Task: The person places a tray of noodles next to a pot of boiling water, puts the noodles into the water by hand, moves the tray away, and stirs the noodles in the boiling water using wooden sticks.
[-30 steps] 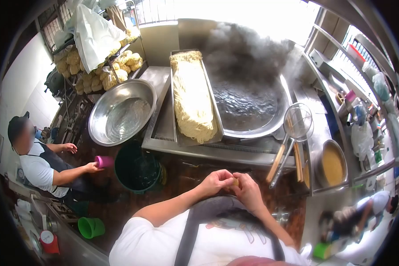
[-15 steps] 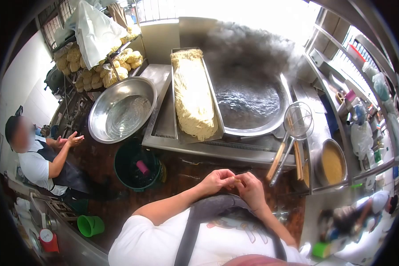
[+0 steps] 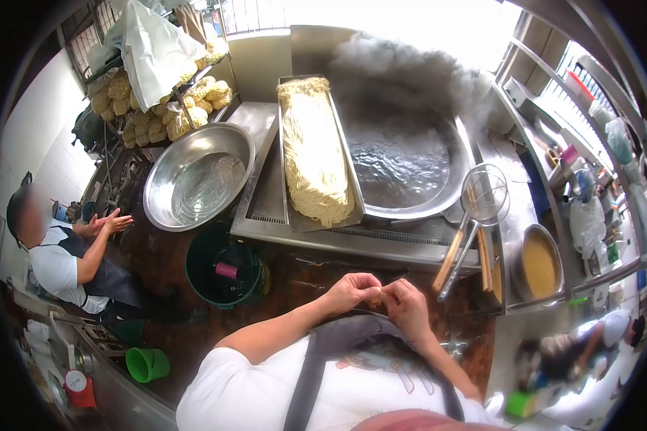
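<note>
Both my hands meet in front of my chest, just above the dark apron (image 3: 352, 332). My left hand (image 3: 353, 293) is closed in a pinch, thumb against fingers. My right hand (image 3: 407, 304) is closed too, its fingertips touching those of the left. Whatever lies between the fingertips is too small to name. Beyond them, on the steel counter (image 3: 409, 244), a long metal tray (image 3: 285, 165) tilts with a thick mass of pale noodles (image 3: 315, 158). Beside it a large wok (image 3: 402, 213) of bubbling water steams. A wire skimmer (image 3: 486, 195) lies to the right.
A wide steel basin (image 3: 162, 194) with water stands left of the tray. Below it is a dark green bucket (image 3: 194, 276) with a pink cylinder (image 3: 226, 270). At far left a person (image 3: 61, 258) holds their hands together. A pot (image 3: 542, 266) of yellowish contents stands right.
My hands stay almost in place, with small finger movements at the fingertips. The pink cylinder has turned in the bucket. The person at left has shifted their hands slightly.
</note>
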The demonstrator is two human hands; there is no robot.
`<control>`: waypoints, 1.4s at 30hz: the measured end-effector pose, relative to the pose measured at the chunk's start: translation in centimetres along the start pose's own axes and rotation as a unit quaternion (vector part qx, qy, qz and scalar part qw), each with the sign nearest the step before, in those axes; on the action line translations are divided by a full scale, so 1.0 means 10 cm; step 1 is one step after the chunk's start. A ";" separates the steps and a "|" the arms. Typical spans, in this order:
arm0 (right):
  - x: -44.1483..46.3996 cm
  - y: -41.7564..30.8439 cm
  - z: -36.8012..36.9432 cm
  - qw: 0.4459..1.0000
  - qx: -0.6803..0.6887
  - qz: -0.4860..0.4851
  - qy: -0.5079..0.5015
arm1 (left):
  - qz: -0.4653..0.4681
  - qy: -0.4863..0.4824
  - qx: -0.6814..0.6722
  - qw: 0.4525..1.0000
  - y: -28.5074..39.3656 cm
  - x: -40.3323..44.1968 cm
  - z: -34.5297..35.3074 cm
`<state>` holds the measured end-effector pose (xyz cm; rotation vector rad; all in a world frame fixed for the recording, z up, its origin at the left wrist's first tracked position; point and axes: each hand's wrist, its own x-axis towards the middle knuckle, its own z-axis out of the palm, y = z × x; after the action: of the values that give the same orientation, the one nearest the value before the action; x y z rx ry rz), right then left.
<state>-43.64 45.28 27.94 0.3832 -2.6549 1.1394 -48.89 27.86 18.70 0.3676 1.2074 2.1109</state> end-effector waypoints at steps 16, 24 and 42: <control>0.02 0.01 0.09 0.999 -0.009 -0.026 0.026 | -0.074 0.003 -0.114 0.991 0.00 -0.02 -0.02; 0.11 -0.13 -0.10 0.989 0.073 -0.079 0.100 | -0.047 0.107 -0.120 0.986 -0.07 0.08 -0.14; 0.75 -1.86 -1.26 0.697 0.540 -0.469 -0.051 | -0.045 0.117 -0.041 0.991 0.07 -0.04 -0.06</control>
<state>-43.37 41.05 51.26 1.7199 -1.0555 2.0158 -49.24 26.95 19.02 0.0276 1.2375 2.1615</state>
